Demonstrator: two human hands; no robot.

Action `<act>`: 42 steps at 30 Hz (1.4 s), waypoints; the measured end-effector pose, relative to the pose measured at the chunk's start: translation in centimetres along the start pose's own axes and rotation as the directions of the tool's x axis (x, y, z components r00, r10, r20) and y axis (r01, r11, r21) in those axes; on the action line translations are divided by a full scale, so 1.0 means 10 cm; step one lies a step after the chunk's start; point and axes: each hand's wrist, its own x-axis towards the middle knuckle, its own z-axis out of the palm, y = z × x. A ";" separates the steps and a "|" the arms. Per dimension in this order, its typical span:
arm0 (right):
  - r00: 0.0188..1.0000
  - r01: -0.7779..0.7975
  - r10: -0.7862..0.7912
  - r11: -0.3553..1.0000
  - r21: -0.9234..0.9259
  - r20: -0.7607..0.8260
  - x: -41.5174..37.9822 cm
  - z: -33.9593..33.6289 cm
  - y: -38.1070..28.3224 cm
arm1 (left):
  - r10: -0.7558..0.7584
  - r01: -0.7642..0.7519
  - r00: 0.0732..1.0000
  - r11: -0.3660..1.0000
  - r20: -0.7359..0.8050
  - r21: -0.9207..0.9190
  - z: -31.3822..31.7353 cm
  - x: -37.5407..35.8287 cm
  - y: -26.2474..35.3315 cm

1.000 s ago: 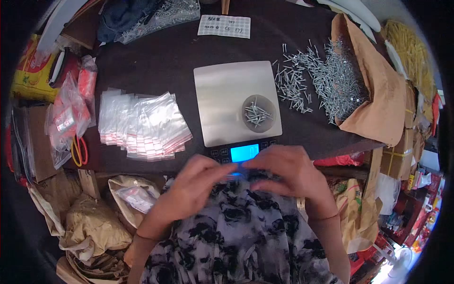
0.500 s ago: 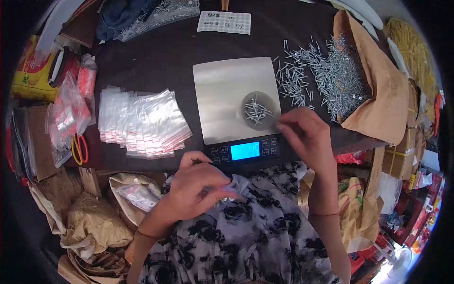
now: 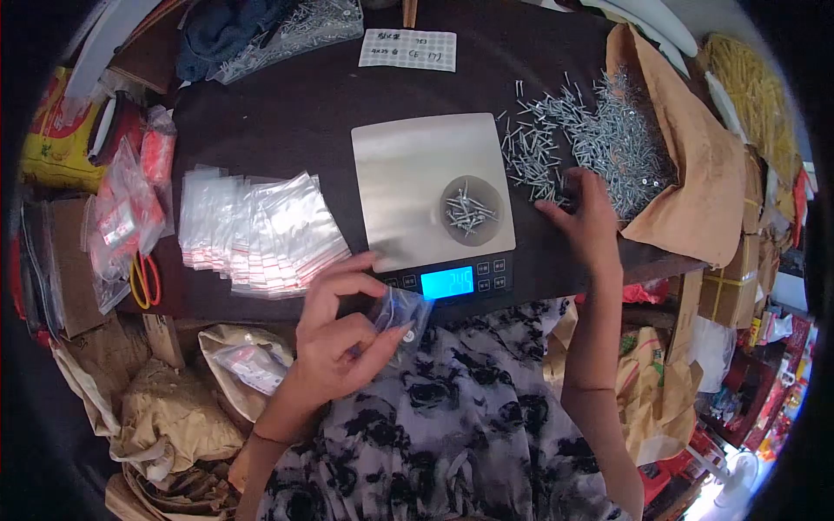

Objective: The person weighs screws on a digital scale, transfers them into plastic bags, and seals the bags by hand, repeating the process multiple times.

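Note:
My left hand (image 3: 339, 334) is pinched on a small clear zip bag (image 3: 404, 317) in front of the scale; a little metal shows inside the bag. My right hand (image 3: 591, 221) is at the near left edge of a heap of screws (image 3: 617, 130), thumb and curled fingers apart; whether it touches any screw is hard to see. Between the hands stands a digital scale (image 3: 400, 191) with a lit blue display (image 3: 447, 281). On its plate, a small round dish (image 3: 485, 236) holds a bunch of screws (image 3: 469, 211).
Overlapping zip bags (image 3: 261, 230) lie left of the scale. Brown paper (image 3: 695, 182) borders the screw heap. Behind the scale are a handwritten label sheet (image 3: 408, 49) and a clear bag of screws (image 3: 304, 35). Orange-handled scissors (image 3: 143, 280) hang at the left.
My right hand has moved from beside the dish away to the screw heap. My left hand has shifted slightly left with the zip bag, which now shows more clearly.

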 end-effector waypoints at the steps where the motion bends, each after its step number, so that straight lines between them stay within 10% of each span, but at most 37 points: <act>1: 1.000 -0.021 0.020 0.998 0.064 0.021 0.00 0.03 0.00 | 0.047 -0.046 0.999 0.993 -0.011 0.107 -0.02 0.04 0.04; 25: 0.983 -0.175 0.174 0.820 0.546 0.053 0.13 -0.04 0.04 | 0.083 -0.065 0.990 0.985 -0.112 0.161 -0.12 -0.02 -0.04; 28: 0.991 -0.112 0.134 0.827 0.551 -0.001 0.15 0.01 0.02 | 0.091 -0.070 0.989 0.983 -0.113 0.171 -0.11 -0.01 -0.03; 31: 0.950 0.245 -0.205 0.957 0.154 -0.234 0.21 0.01 0.01 | 0.080 -0.076 0.997 0.988 -0.021 0.135 -0.14 -0.03 -0.08; 34: 0.995 -0.096 0.087 0.768 0.633 0.045 0.10 -0.06 -0.28 | 0.079 -0.112 0.983 0.974 0.167 0.198 -0.13 0.11 0.01; 42: 0.969 0.159 -0.239 0.808 0.567 0.069 0.04 -0.16 -0.72 | 0.076 -0.082 0.965 0.997 0.250 0.012 -0.03 0.01 -0.05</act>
